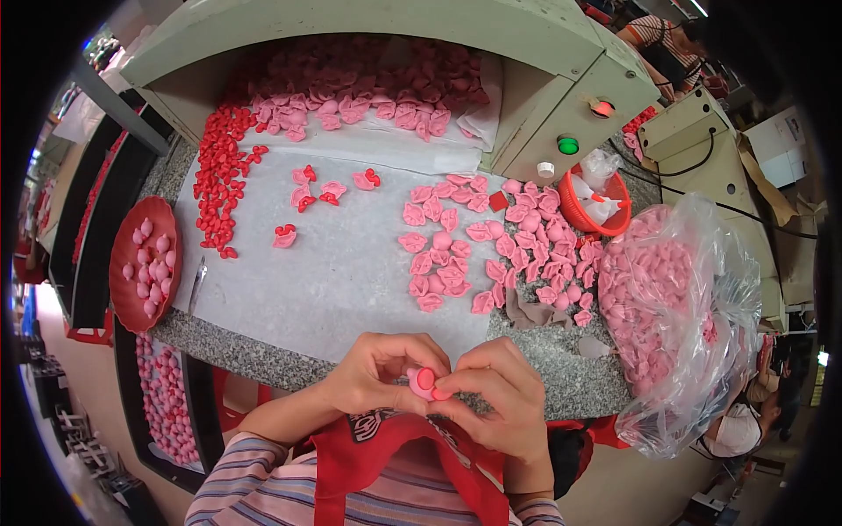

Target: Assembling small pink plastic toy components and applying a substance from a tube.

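Observation:
Close to my body, at the near edge of the table, both hands meet on one small pink piece with a red part (424,379) on its face. My left hand (379,373) pinches it from the left. From the right, the closed fingertips of my right hand (502,390) press at its red edge; they partly hide the piece. On the white sheet (333,272) ahead lie several pink pieces with red bits attached, one of them a folded pink piece (284,237). Loose pink cupped pieces (443,254) are spread to the right of them.
A pale green cabinet (544,114) with lit buttons stands behind, pink pieces heaped inside. Small red pieces (219,175) pile at left, near metal tweezers (199,280) and a red dish (123,272) of pink balls. At right are an orange basket (574,215) and a filled plastic bag (658,298).

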A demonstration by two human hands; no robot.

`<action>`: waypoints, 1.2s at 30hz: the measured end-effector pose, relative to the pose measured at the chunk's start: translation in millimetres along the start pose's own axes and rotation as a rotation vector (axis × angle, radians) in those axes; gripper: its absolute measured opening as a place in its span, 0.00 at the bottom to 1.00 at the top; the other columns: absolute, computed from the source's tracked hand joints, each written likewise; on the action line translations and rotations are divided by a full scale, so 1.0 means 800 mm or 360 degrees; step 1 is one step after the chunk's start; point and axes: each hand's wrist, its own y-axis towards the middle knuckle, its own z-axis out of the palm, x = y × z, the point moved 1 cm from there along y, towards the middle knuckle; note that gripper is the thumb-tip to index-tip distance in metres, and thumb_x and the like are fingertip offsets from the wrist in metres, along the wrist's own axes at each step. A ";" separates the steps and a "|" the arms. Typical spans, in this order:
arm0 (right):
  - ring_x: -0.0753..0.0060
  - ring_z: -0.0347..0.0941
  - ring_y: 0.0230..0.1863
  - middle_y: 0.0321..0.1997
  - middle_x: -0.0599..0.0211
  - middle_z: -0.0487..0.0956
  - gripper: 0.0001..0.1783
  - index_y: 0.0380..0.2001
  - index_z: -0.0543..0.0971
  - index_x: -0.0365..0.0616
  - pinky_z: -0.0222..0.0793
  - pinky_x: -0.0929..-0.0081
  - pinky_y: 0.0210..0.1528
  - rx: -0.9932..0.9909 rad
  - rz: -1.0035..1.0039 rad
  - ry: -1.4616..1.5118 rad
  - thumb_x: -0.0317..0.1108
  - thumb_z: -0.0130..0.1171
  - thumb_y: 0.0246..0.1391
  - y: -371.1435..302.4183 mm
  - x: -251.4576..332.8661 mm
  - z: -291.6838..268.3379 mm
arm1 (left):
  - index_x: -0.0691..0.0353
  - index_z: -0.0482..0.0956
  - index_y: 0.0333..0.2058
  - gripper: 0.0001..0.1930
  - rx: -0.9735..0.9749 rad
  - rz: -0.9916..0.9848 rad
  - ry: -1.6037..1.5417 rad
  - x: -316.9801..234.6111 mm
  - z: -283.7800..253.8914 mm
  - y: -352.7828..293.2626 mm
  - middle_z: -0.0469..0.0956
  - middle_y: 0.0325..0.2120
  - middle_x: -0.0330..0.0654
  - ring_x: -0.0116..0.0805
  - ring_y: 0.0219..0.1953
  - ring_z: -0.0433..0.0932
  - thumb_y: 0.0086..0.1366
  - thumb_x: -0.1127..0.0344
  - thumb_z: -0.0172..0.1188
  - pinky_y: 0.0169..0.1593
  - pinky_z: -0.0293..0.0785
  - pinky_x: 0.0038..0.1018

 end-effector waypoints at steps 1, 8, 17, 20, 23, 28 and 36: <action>0.68 0.68 0.28 0.28 0.69 0.70 0.16 0.26 0.75 0.44 0.64 0.75 0.26 -0.0042 0.0007 0.0004 0.27 0.68 0.28 -0.001 0.000 0.001 | 0.66 0.74 0.32 0.15 -0.0028 -0.0015 -0.0059 0.002 0.002 0.001 0.72 0.33 0.47 0.34 0.36 0.72 0.45 0.70 0.68 0.40 0.68 0.27; 0.68 0.69 0.28 0.27 0.65 0.71 0.18 0.25 0.75 0.43 0.65 0.76 0.29 -0.0354 0.0322 -0.0071 0.29 0.71 0.26 -0.016 0.009 0.013 | 0.61 0.72 0.33 0.18 -0.0192 -0.0134 -0.0673 0.028 0.013 0.002 0.70 0.30 0.42 0.33 0.36 0.68 0.47 0.59 0.66 0.42 0.64 0.26; 0.69 0.69 0.27 0.25 0.66 0.72 0.13 0.22 0.75 0.42 0.65 0.77 0.29 -0.0397 0.0393 0.0063 0.24 0.69 0.28 -0.021 0.007 0.016 | 0.59 0.72 0.33 0.16 -0.0136 -0.0044 -0.0726 0.035 0.017 0.006 0.67 0.30 0.38 0.31 0.36 0.65 0.47 0.62 0.66 0.41 0.61 0.25; 0.70 0.69 0.27 0.25 0.66 0.73 0.12 0.21 0.76 0.42 0.65 0.77 0.29 -0.0430 0.0378 0.0073 0.23 0.69 0.28 -0.020 0.010 0.014 | 0.58 0.73 0.33 0.16 -0.0101 -0.0021 -0.0735 0.038 0.017 0.006 0.67 0.31 0.39 0.31 0.36 0.65 0.46 0.62 0.67 0.42 0.61 0.25; 0.70 0.69 0.26 0.24 0.66 0.73 0.12 0.21 0.76 0.41 0.65 0.77 0.29 -0.0426 0.0386 0.0087 0.23 0.68 0.28 -0.020 0.010 0.013 | 0.62 0.71 0.32 0.17 -0.0095 0.0053 -0.0646 0.040 0.018 0.006 0.68 0.31 0.39 0.27 0.37 0.65 0.49 0.59 0.64 0.43 0.60 0.23; 0.70 0.68 0.25 0.22 0.66 0.73 0.12 0.20 0.76 0.41 0.64 0.77 0.27 -0.0426 0.0310 0.0047 0.23 0.68 0.28 -0.020 0.007 0.013 | 0.63 0.72 0.30 0.16 -0.0044 0.0127 -0.0571 0.049 0.010 0.008 0.68 0.28 0.39 0.29 0.35 0.65 0.48 0.59 0.64 0.42 0.60 0.23; 0.69 0.68 0.25 0.22 0.66 0.72 0.11 0.20 0.75 0.41 0.64 0.77 0.28 -0.0432 0.0283 0.0060 0.23 0.68 0.29 -0.018 0.007 0.016 | 0.64 0.72 0.31 0.17 -0.0044 0.0138 -0.0529 0.046 0.007 0.007 0.69 0.29 0.40 0.30 0.36 0.66 0.47 0.59 0.65 0.45 0.60 0.25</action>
